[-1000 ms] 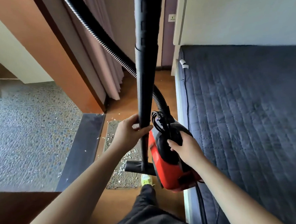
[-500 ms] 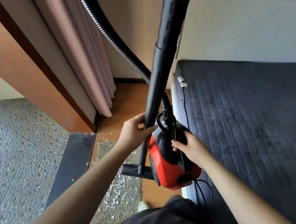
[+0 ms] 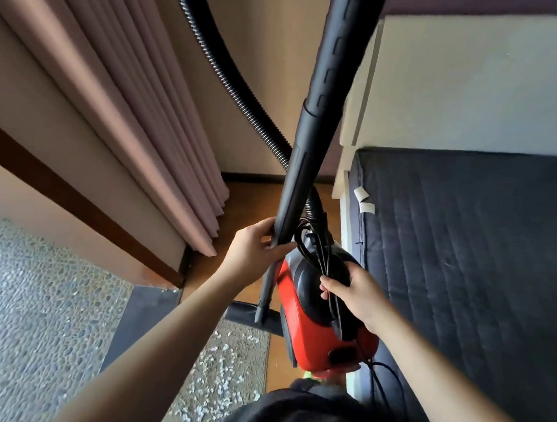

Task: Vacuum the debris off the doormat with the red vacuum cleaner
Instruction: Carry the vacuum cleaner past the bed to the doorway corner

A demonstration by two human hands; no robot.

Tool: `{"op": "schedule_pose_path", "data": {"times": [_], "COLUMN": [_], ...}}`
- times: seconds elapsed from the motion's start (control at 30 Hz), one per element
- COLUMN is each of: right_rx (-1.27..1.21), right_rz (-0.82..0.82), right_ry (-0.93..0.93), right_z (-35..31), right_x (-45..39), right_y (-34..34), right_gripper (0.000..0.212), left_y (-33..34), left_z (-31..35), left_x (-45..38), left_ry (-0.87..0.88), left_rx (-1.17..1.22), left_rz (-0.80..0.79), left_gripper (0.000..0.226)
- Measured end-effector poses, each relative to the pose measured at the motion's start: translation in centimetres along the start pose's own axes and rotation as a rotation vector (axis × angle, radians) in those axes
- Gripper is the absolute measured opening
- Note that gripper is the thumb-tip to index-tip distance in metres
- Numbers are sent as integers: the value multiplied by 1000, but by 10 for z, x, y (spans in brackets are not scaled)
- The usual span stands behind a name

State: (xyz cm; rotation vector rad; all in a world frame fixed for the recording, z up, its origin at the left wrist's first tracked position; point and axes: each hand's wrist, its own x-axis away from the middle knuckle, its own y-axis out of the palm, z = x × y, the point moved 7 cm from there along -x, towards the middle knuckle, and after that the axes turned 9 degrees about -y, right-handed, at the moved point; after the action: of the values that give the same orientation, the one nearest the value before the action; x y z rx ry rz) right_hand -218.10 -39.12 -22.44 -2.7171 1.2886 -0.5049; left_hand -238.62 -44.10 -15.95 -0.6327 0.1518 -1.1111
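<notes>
The red vacuum cleaner (image 3: 310,325) hangs above the wooden floor, carried by its black top, which my right hand (image 3: 356,292) grips together with a bundle of black cord. My left hand (image 3: 255,251) grips the long black wand (image 3: 310,138), which slants up out of the frame. The wand's flat nozzle (image 3: 249,314) hovers over the far edge of the grey doormat (image 3: 230,369), which is strewn with white debris. A ribbed black hose (image 3: 232,82) arcs from the vacuum body up to the top.
A bed with a dark quilted cover (image 3: 477,269) fills the right side. Pink curtains (image 3: 140,123) hang at the left beside a wooden door frame. A dark threshold strip (image 3: 135,326) borders a pebbled floor (image 3: 39,311). My dark trouser leg shows at the bottom.
The view has tilted upward and moved forward. The doormat slid toward the bottom of the frame. Both hands keep their holds on wand and vacuum.
</notes>
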Motion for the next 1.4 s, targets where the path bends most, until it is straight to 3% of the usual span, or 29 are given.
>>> {"op": "schedule_pose_path", "data": {"times": [0.17,0.43,0.67,0.87,1.03,1.4], "right_rx": [9,127,223,300,282,91], "right_rz": [-20,-17,-23,-6,-16,-256], "right_ry": [-17,-68,-49,-50,-55,129], "right_z": [-19,-44,-64,-66,-67,-6], "right_x": [-70,-190,-312,-392,-450,-554], "right_y": [-24,-51,-52,-65,-77,-88], "right_gripper": [5,3,3,15,18,36], "left_y": [-13,-25,-40,-44,-31,-12], "left_z": [15,18,15,20,26,-1], "left_x": [-70,-183,-300,-385,-443,-552], "left_ry": [-37,-90,-93,-139,-174,-329], "left_rx": [-67,-105,-63,-4,-28,-149], "left_rz": [29,42,20,-46,-40,2], "left_gripper": [33,25,30,40,34,36]}}
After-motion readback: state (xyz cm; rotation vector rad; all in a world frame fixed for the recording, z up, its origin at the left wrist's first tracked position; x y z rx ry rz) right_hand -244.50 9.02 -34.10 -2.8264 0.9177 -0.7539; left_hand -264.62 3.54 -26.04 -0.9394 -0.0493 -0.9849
